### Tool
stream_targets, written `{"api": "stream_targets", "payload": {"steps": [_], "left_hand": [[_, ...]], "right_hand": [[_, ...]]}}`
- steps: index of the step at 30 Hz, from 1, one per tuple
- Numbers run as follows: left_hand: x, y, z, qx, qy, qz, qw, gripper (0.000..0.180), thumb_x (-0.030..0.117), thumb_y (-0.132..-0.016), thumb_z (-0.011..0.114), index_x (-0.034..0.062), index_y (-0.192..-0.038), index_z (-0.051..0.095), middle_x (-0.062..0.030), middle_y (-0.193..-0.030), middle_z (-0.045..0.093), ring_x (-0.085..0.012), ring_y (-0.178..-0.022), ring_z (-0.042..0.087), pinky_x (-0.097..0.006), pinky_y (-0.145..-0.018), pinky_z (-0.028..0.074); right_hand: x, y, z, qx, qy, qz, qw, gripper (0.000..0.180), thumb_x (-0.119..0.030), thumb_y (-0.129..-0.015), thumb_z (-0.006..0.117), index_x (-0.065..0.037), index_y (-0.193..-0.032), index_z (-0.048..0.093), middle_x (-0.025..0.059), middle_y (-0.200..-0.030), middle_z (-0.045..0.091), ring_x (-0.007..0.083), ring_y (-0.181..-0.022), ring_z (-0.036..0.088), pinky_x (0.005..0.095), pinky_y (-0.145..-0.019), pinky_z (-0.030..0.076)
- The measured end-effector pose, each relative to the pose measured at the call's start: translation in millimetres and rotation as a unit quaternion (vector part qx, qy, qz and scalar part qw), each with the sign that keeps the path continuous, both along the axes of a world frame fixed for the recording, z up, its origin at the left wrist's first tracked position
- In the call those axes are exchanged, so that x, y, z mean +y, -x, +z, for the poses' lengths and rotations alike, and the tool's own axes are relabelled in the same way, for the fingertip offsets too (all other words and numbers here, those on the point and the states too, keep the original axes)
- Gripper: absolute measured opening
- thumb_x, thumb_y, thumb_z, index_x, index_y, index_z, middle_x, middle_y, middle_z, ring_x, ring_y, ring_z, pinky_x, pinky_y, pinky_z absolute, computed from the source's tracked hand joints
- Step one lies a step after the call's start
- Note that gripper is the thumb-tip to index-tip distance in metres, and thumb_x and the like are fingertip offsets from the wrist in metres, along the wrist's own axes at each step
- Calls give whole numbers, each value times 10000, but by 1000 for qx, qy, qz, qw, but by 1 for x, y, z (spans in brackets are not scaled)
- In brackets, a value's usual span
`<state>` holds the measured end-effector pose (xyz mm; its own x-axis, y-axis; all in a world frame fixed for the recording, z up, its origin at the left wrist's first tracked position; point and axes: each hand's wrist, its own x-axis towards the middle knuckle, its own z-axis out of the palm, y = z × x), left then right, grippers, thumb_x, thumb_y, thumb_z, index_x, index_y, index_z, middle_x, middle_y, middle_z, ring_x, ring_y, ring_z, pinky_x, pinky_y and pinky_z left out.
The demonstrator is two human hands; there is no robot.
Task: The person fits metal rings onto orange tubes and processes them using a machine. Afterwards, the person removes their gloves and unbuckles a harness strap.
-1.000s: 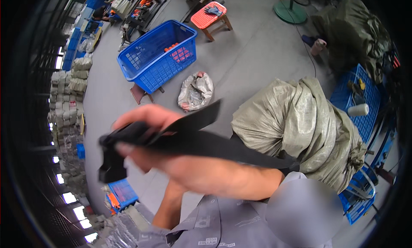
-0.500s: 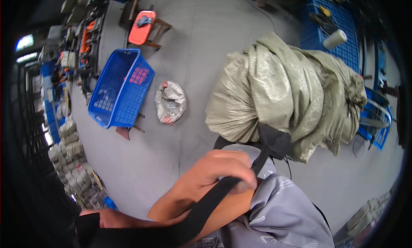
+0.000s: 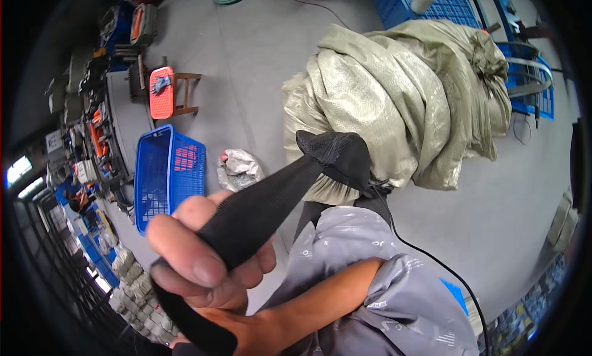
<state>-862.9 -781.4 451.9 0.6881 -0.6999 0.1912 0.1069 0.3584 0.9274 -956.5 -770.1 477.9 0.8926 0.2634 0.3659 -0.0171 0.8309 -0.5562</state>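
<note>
My right hand (image 3: 203, 251) is closed around a black fabric strap (image 3: 259, 211), thumb toward me and fingers curled behind it. The strap runs up and right to a black mesh pad (image 3: 339, 159), which hangs in front of a large pale-green woven sack (image 3: 382, 103). Below the hand, the strap's other end hangs toward the lower edge. A bit of skin at the lower left edge may be my left hand (image 3: 177, 340); its fingers are hidden.
Left of the sack are a blue plastic basket (image 3: 185, 171), an open whitish bag (image 3: 239, 170) and an orange-topped stool (image 3: 161, 103) with a glove on it. Blue crates (image 3: 459, 8) stand behind the sack. A black cable (image 3: 431, 260) runs down the right.
My right hand and the strap have moved left and nearer to me, and the mesh pad has shifted up and left. The view has turned, with the sack now higher in it.
</note>
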Motion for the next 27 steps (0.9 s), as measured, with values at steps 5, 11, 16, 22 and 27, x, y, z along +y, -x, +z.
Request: {"api": "stream_targets", "payload": {"steps": [5,11,16,22,27], "left_hand": [[-2,-24,-7,46,-21,-17,999,308,416,-1042,311,149,-1014,462,19,-733,480,-138,-678,472,-353,-773,406],[-4,-62,-30,100,37,-48,993,328,270,-1037,399,16,-1196,533,-19,-826,501,-160,-775,461,-358,-819,365],[18,-79,-31,119,17,-26,992,293,235,-1034,397,6,-1167,520,-30,-862,474,-162,-811,433,-360,-849,348],[28,-81,-34,60,-38,-68,995,346,317,-1038,377,18,-1082,547,-54,-871,523,-182,-805,505,-341,-877,383],[26,-81,-33,-344,-222,55,911,303,252,-1015,396,-5,-1047,553,-166,-1122,551,-245,-1035,574,-374,-992,429]], "right_hand": [[-18,-34,-42,-202,16,13,979,615,-535,-732,771,31,-908,604,186,-825,621,288,-767,627,379,-631,477],[-24,5,-98,-4,-33,-100,994,746,-364,-789,749,-19,-1363,422,157,-1252,569,240,-1140,556,321,-981,429],[-7,156,-226,338,261,-131,895,555,-188,-764,804,-38,-1252,588,140,-1295,572,228,-1180,554,353,-996,428],[-90,275,-194,637,371,-97,669,228,-195,-799,747,-39,-955,688,51,-893,673,120,-814,620,290,-730,505],[-214,305,-136,537,485,-561,404,246,-204,-934,579,16,-1032,625,35,-875,610,89,-730,477,248,-709,393]]}}
